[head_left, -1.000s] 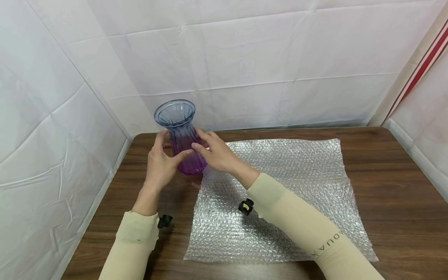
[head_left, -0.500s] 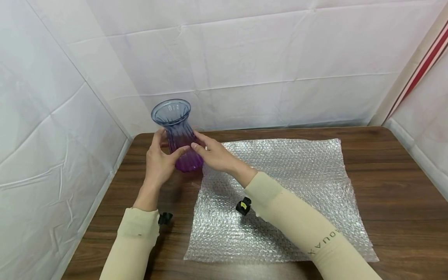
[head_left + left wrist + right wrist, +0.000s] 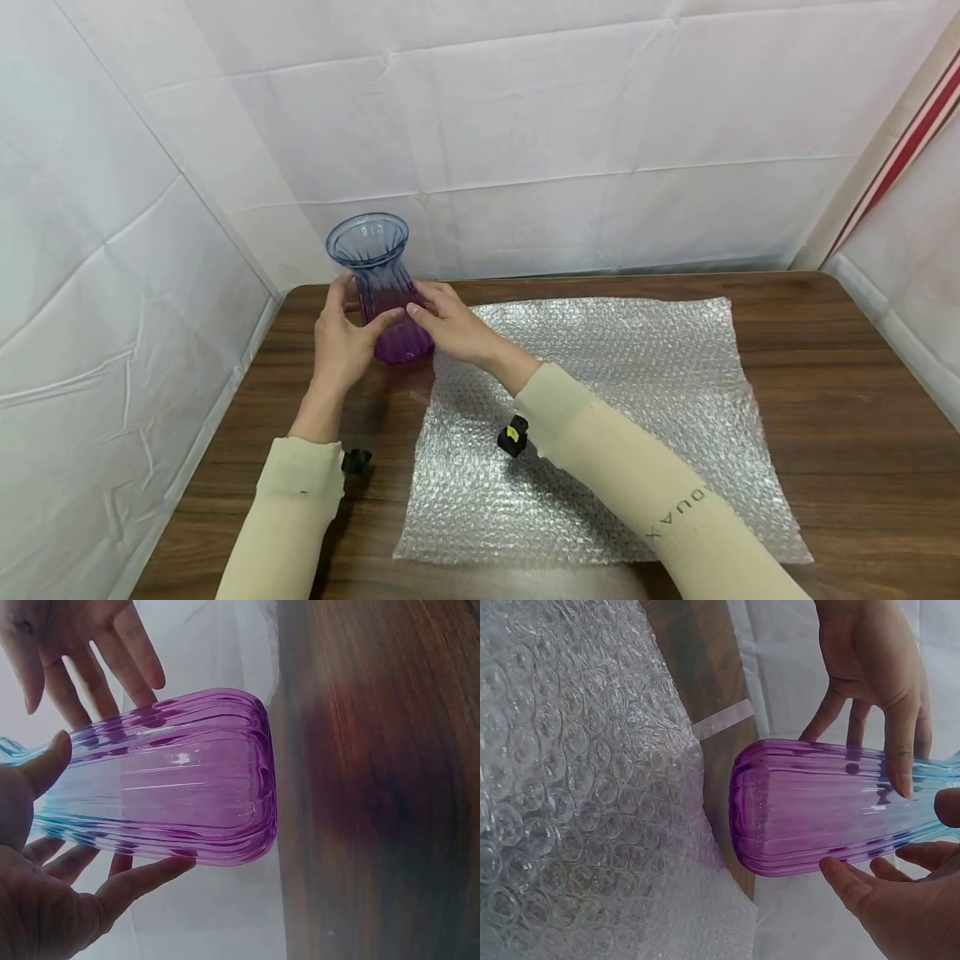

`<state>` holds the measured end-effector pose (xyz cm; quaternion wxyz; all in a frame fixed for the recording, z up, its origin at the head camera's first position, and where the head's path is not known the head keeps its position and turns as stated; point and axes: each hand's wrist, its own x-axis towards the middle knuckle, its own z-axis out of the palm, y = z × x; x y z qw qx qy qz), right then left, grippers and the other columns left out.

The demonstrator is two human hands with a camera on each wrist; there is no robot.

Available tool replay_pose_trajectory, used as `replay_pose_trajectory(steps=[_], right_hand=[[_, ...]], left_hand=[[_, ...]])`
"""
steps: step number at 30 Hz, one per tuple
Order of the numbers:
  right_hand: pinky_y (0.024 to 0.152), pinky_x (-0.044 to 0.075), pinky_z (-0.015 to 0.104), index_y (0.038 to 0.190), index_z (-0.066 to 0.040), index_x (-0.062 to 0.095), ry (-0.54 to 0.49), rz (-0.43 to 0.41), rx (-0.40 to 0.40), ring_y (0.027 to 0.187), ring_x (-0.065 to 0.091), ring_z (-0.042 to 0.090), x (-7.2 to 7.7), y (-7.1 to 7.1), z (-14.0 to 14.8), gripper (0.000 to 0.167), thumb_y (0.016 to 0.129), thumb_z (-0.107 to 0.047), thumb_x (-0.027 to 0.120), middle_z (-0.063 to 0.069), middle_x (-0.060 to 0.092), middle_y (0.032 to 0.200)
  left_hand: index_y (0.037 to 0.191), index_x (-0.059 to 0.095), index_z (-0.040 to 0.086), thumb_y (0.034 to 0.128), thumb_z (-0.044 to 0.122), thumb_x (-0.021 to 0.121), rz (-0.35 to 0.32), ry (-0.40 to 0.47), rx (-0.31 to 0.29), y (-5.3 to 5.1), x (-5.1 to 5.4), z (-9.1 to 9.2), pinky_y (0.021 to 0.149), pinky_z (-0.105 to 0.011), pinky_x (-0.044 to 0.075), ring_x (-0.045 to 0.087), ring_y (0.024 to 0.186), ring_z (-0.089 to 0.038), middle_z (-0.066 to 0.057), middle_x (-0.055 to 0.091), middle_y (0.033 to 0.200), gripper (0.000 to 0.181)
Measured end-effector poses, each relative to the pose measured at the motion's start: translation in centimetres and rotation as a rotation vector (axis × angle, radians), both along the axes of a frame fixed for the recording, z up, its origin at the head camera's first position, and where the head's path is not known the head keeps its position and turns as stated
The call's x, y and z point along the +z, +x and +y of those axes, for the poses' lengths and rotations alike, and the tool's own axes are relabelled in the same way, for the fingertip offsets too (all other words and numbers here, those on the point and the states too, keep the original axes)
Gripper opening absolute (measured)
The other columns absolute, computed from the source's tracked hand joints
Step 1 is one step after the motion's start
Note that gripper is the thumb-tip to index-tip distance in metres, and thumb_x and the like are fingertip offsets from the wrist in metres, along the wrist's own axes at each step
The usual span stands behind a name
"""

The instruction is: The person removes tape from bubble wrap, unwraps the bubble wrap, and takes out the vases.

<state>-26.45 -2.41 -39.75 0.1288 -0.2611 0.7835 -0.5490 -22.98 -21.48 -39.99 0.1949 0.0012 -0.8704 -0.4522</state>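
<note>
A ribbed glass vase [image 3: 386, 292], blue at its flared rim and purple at its base, is held up between both hands. In the head view it leans slightly, its mouth tipped to the left. My left hand [image 3: 342, 343] grips its left side, thumb across the near face. From the right, my right hand [image 3: 459, 327] holds the other side with thumb and fingers. The left wrist view shows the purple base [image 3: 202, 776] apart from the table. Some fingers are partly hidden behind the glass, though the right wrist view shows fingertips on the vase [image 3: 802, 806].
A large sheet of bubble wrap [image 3: 600, 475] lies flat on the brown wooden table [image 3: 847, 400], right of the vase. One clear strip of tape [image 3: 724, 720] sticks out from its left edge. White sheeting [image 3: 525, 125] hangs behind and at both sides.
Both hands have shifted the vase slightly to the left and a little upward, mostly in the first half second. The bubble wrap has stayed in place.
</note>
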Motion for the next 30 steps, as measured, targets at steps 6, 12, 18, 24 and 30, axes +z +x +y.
replay_pose_trajectory(steps=[6,12,18,24,30], right_hand=[[0.124,0.035,0.045,0.165,-0.009,0.024,0.032,-0.012,-0.024,0.149,0.040,0.033,-0.3,-0.4,-0.3,0.059,0.113,-0.031,0.042,0.016,0.032,0.158],[0.125,0.034,0.046,0.165,-0.009,0.023,0.034,-0.017,-0.033,0.147,0.041,0.032,-0.7,-0.7,-0.6,0.059,0.113,-0.030,0.042,0.016,0.033,0.156],[0.126,0.031,0.047,0.165,-0.010,0.022,0.024,-0.020,-0.033,0.145,0.041,0.032,-0.8,-1.0,-0.7,0.059,0.112,-0.028,0.042,0.018,0.033,0.155],[0.127,0.030,0.047,0.166,-0.011,0.020,0.028,-0.019,-0.027,0.147,0.039,0.032,-0.7,-1.1,-0.9,0.060,0.112,-0.027,0.043,0.018,0.031,0.156],[0.128,0.027,0.047,0.166,-0.010,0.019,0.040,-0.011,-0.019,0.150,0.035,0.032,-0.7,-1.4,-1.1,0.062,0.112,-0.027,0.043,0.018,0.030,0.159]], left_hand=[[0.157,0.039,0.018,0.0889,0.030,0.084,-0.011,0.013,0.001,-0.4,-0.4,-0.1,0.100,-0.060,0.052,0.058,0.128,-0.044,-0.018,0.053,0.153,0.083],[0.156,0.040,0.019,0.0887,0.029,0.085,-0.007,0.015,0.006,-0.8,-0.7,-0.2,0.099,-0.058,0.052,0.059,0.125,-0.043,-0.018,0.055,0.151,0.081],[0.156,0.040,0.017,0.0892,0.028,0.084,-0.010,0.019,0.005,-1.2,-0.9,-0.2,0.102,-0.059,0.051,0.059,0.125,-0.044,-0.019,0.055,0.150,0.080],[0.154,0.042,0.015,0.0898,0.028,0.084,-0.003,0.028,0.006,-1.5,-1.1,-0.3,0.104,-0.059,0.050,0.059,0.125,-0.045,-0.021,0.056,0.148,0.078],[0.153,0.041,0.014,0.0905,0.028,0.083,-0.003,0.038,0.009,-1.8,-1.2,-0.5,0.104,-0.060,0.050,0.059,0.126,-0.044,-0.021,0.056,0.147,0.076]])
